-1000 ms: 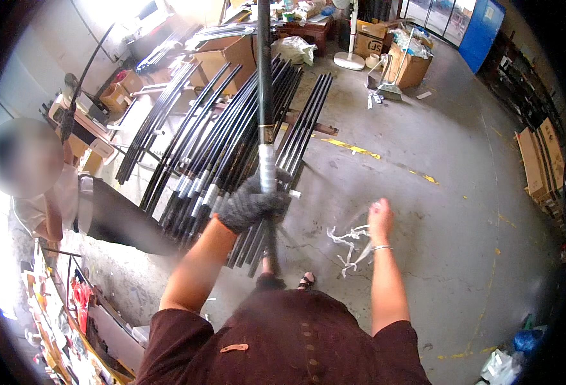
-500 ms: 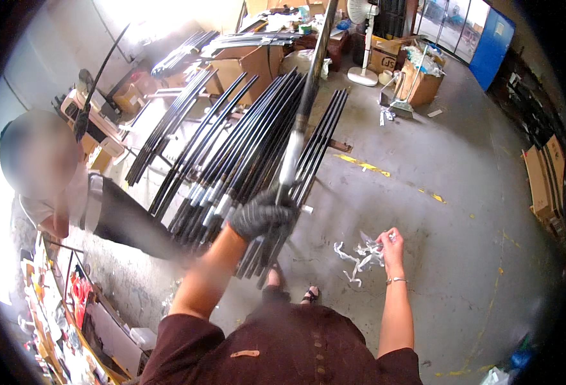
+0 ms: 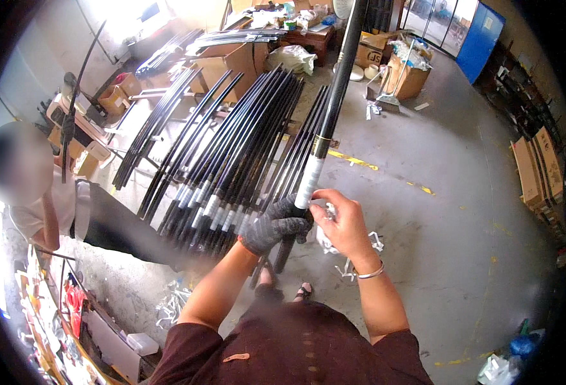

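Observation:
My left hand, in a dark grey work glove, is closed round a long black pole held at a slant. Just above the glove, a white wrapping covers a section of the pole. Bare and wearing a bangle, my right hand has thumb and forefinger at the lower edge of that wrapping. Crumpled white strips hang from under its fingers, partly hidden by the hand. Many similar black poles, several with white bands near their close ends, lie side by side on a rack to the left.
On the left a co-worker holds a dark rod upright in a gloved hand. A cluttered shelf stands at lower left. Cartons, a dustpan and a fan are at the back; flattened cardboard leans at the right.
My right hand has come in from the right, carrying the white strips, up to the pole's white wrapping. My left hand still grips the pole, which has shifted slightly right.

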### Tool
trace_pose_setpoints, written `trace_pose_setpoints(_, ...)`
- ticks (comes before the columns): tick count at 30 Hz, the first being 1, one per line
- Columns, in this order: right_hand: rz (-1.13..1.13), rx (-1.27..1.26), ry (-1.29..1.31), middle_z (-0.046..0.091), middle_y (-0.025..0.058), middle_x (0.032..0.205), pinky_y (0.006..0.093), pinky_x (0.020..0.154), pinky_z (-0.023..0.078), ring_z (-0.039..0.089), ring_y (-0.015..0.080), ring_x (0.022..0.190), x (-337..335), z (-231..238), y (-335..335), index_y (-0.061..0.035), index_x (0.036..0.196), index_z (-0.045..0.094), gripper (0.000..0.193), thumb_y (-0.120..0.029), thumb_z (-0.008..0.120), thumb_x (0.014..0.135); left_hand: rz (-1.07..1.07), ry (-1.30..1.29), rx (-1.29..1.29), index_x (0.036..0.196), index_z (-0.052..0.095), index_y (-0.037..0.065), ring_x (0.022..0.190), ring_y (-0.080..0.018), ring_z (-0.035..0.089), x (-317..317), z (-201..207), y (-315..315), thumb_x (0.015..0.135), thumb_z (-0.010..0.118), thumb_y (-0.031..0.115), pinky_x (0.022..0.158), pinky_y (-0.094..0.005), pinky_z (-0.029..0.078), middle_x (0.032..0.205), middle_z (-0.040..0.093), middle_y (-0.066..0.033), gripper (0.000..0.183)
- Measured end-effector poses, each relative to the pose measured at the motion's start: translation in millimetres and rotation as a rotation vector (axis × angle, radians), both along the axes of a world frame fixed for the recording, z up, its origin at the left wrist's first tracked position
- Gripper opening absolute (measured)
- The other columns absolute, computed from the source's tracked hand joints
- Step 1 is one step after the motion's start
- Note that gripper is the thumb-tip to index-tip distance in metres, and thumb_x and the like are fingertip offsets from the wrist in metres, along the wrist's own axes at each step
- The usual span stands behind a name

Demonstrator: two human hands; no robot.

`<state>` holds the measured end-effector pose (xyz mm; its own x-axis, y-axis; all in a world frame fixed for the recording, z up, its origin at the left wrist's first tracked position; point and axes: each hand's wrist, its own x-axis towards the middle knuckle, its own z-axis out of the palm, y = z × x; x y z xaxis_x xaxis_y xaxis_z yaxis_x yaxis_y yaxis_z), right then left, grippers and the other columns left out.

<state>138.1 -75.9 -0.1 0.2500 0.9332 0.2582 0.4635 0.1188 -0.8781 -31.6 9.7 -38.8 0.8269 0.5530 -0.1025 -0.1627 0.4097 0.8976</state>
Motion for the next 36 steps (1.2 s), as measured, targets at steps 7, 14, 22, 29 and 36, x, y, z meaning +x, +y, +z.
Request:
trace_pose_setpoints(7,-0.149,0.059,-0.319,0.061,0.0176,0.064,0.0367,0.055,0.047,0.059,0.0333,0.057,-3,-6,6,-0.0018,0.087,0.065,0.010,-0.009,0.066,0.080,0.086,0.029,0.094,0.124,0.052,0.003,0.075,-0.0102,0.056,16,-6,-10,0.086,0.067,0.012,0.066,-0.0257,0.048,0.090,0.060,-0.0021,0.042)
trace_pose_setpoints(14,0.092,0.257,-0.192,0.059,0.0128,0.065,0.0304,0.056,0.046,0.058,0.0221,0.056,-12,6,-9,-0.0018,0.081,0.060,0.005,-0.005,0.063,0.078,0.154,-0.018,0.289,0.135,0.045,0.003,0.081,-0.0110,0.061,17,-20,-12,0.081,0.070,0.011,0.068,-0.0262,0.051,0.096,0.063,-0.0048,0.060)
trace_pose_setpoints(22,0.044,0.206,0.163,0.061,0.0022,0.077,0.0255,0.062,0.046,0.057,0.0080,0.069,36,-19,-20,-0.0006,0.094,0.061,0.043,-0.039,0.074,0.082,-0.108,-0.111,-0.012,0.141,0.042,0.007,0.069,-0.0091,0.056,17,10,-5,0.082,0.067,0.007,0.062,-0.0232,0.049,0.081,0.058,0.0004,0.065)
trace_pose_setpoints(29,0.095,-0.040,-0.048,0.059,-0.0002,0.068,0.0254,0.057,0.041,0.047,0.0069,0.064,1,4,-11,-0.0006,0.084,0.062,0.017,-0.014,0.072,0.083,-0.025,-0.071,-0.021,0.140,0.041,0.006,0.062,-0.0118,0.055,22,-1,-13,0.075,0.072,0.007,0.055,-0.0254,0.046,0.080,0.059,-0.0019,0.072)
trace_pose_setpoints(36,-0.602,-0.162,-0.479,0.069,0.0186,0.094,0.0409,0.077,0.049,0.065,0.0315,0.086,225,-181,-41,-0.0006,0.099,0.066,0.023,-0.016,0.066,0.083,-0.096,-0.164,-0.254,0.137,0.040,0.007,0.053,-0.0186,0.054,-27,-3,29,0.060,0.086,0.020,0.047,-0.0296,0.043,0.074,0.059,-0.0072,0.091)
